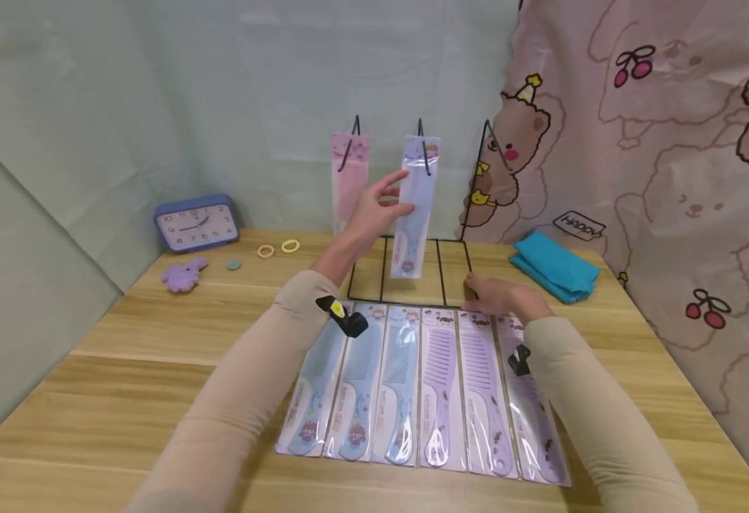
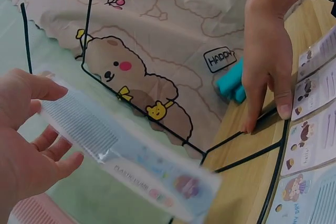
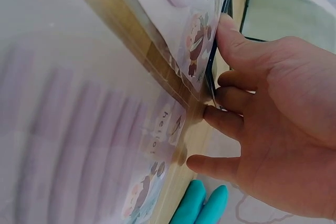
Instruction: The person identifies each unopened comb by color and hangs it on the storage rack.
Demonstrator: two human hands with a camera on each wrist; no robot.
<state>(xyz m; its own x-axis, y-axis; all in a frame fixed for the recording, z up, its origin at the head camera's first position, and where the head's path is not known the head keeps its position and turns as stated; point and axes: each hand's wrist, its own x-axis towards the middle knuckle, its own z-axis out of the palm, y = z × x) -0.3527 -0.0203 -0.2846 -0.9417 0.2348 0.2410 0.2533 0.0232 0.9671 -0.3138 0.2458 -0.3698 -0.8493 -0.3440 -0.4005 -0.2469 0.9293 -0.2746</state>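
A black wire display rack (image 1: 440,271) stands on the table, with a pink comb pack (image 1: 350,178) on its left hook. On the middle hook hangs a blue comb in a clear pack (image 1: 415,221), tilted and blurred in the left wrist view (image 2: 131,150). My left hand (image 1: 374,210) is at this pack's left edge, its thumb and fingers spread and relaxed, fingertips touching or almost touching it. Low at the right, my right hand (image 1: 499,293) holds the rack's front base corner, thumb on the front bar, other fingers bent at the side bar (image 3: 283,98).
Blue comb packs (image 1: 351,399) and purple comb packs (image 1: 477,399) lie in a row before the rack. A folded teal cloth (image 1: 555,266) is at right. At left are a clock (image 1: 197,224), a purple plush toy (image 1: 183,276) and small rings (image 1: 290,246).
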